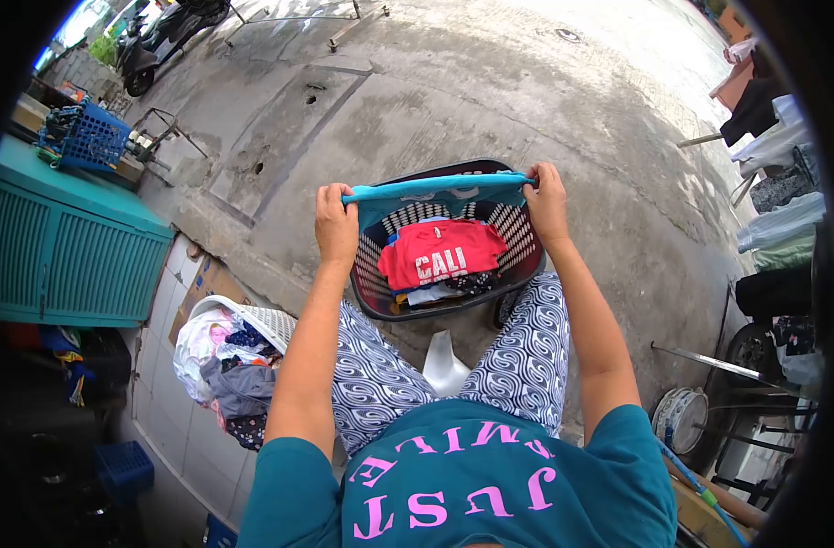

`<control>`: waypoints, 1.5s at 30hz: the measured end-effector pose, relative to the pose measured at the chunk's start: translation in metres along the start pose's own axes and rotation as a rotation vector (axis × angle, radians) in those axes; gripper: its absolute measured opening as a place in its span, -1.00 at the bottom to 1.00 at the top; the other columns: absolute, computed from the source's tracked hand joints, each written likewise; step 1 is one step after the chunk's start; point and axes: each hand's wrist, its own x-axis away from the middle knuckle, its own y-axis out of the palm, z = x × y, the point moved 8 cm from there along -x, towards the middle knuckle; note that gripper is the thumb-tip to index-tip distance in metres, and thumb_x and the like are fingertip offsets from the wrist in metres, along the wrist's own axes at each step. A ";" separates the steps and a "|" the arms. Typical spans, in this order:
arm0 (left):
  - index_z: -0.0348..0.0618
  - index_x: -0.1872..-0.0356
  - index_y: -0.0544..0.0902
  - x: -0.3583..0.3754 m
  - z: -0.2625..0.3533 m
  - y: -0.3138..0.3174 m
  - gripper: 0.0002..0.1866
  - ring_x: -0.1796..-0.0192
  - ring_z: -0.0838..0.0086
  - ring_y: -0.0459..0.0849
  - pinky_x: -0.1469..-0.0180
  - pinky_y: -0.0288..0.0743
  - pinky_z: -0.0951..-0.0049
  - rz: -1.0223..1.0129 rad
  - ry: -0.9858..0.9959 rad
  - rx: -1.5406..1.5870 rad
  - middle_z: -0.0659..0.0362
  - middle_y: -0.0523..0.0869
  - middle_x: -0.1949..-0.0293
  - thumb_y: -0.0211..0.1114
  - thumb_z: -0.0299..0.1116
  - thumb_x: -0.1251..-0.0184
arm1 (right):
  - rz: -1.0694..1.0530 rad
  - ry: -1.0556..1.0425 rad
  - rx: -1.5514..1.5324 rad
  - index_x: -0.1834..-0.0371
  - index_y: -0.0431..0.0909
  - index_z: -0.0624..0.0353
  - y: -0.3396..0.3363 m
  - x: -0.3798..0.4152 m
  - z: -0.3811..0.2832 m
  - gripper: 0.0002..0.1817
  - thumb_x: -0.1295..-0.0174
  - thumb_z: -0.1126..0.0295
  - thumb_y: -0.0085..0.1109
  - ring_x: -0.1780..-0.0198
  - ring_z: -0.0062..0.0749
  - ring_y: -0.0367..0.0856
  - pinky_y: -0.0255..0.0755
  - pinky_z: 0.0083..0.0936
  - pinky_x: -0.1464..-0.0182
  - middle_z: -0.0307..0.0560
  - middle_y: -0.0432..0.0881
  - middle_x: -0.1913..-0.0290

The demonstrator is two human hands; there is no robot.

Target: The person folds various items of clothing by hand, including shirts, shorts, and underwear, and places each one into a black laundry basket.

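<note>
Teal cloth [440,189] stretched taut crosswise between left hand [336,226] and right hand [546,203], each grip pinching one end of its upper edge, long axis left to right, level, hanging directly above dark laundry basket [523,265] with red shirt [442,253] inside, both hands equally near.

I am looking at an outdoor yard beside a home, used for laundry. The ground is bare, cracked concrete [490,82] with a drain cover. A dark laundry basket [517,260] of clothes stands on it, and a white basket [271,321] of garments sits by a tiled step. Washing hangs on a rack [773,173] at the right. A scooter [161,36] is parked beyond a teal cabinet [61,256].
</note>
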 end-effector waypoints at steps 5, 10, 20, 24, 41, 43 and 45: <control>-0.11 0.29 0.44 0.075 -0.030 0.048 -0.86 0.17 0.11 0.53 0.18 0.44 0.22 -0.246 -0.074 -0.097 0.07 0.47 0.24 0.16 -0.49 -0.12 | -0.178 0.018 0.202 0.28 0.35 0.20 0.031 0.071 0.051 -0.77 0.04 0.63 0.03 0.26 0.01 0.48 0.38 -0.22 0.21 0.05 0.41 0.27; -0.10 0.31 0.48 0.132 -0.053 0.056 -0.90 0.18 0.15 0.55 0.18 0.45 0.23 -0.425 -0.179 -0.122 0.09 0.51 0.25 0.16 -0.43 -0.15 | -0.383 0.092 0.296 0.29 0.42 0.17 0.054 0.128 0.102 -0.86 -0.06 0.53 -0.01 0.20 0.00 0.51 0.40 -0.20 0.18 0.05 0.48 0.25; -0.06 0.16 0.57 0.176 -0.045 -0.043 -0.71 -0.27 0.22 0.26 -0.23 0.09 0.03 -0.263 -0.042 -0.343 0.05 0.38 -0.15 0.26 -0.32 -0.03 | -0.455 0.124 0.340 0.32 0.46 0.15 0.055 0.140 0.095 -0.88 -0.14 0.37 -0.01 0.20 -0.08 0.53 0.39 -0.26 0.20 -0.04 0.55 0.26; 0.01 -0.05 0.47 0.194 -0.056 -0.058 -0.55 -0.38 0.16 0.07 -0.25 0.01 -0.15 -0.276 -0.214 -0.255 0.01 0.17 -0.31 0.24 -0.19 -0.08 | -0.574 0.136 0.462 0.33 0.46 0.17 0.062 0.141 0.096 -0.87 -0.14 0.36 0.00 0.20 -0.07 0.54 0.39 -0.26 0.20 0.00 0.58 0.27; -0.25 0.12 0.45 0.323 -0.270 -0.262 -0.74 -0.07 0.16 0.46 0.00 0.39 0.23 0.372 -1.171 -0.426 -0.07 0.50 0.06 0.14 -0.36 -0.19 | -0.505 0.121 0.281 0.29 0.50 0.24 0.074 0.142 0.109 -0.88 -0.13 0.47 0.03 0.31 -0.24 0.56 0.40 -0.40 0.23 0.00 0.58 0.33; -0.24 0.16 0.44 0.331 -0.293 -0.269 -0.79 0.12 0.37 0.51 -0.01 0.34 0.36 0.800 -1.089 0.085 0.10 0.55 0.20 0.08 -0.43 -0.19 | -0.307 0.223 -0.021 0.26 0.51 0.24 0.071 0.132 0.116 -0.87 -0.15 0.50 0.02 0.33 -0.46 0.53 0.39 -0.55 0.25 -0.13 0.59 0.32; -0.21 0.19 0.42 0.266 -0.226 -0.286 -0.83 0.13 0.50 0.50 0.00 0.34 0.45 0.809 -0.824 0.729 0.20 0.54 0.22 0.01 -0.49 -0.18 | -0.358 0.367 -0.216 0.23 0.51 0.22 0.083 0.119 0.089 -0.86 -0.16 0.52 0.01 0.32 -0.59 0.51 0.38 -0.64 0.27 -0.22 0.59 0.30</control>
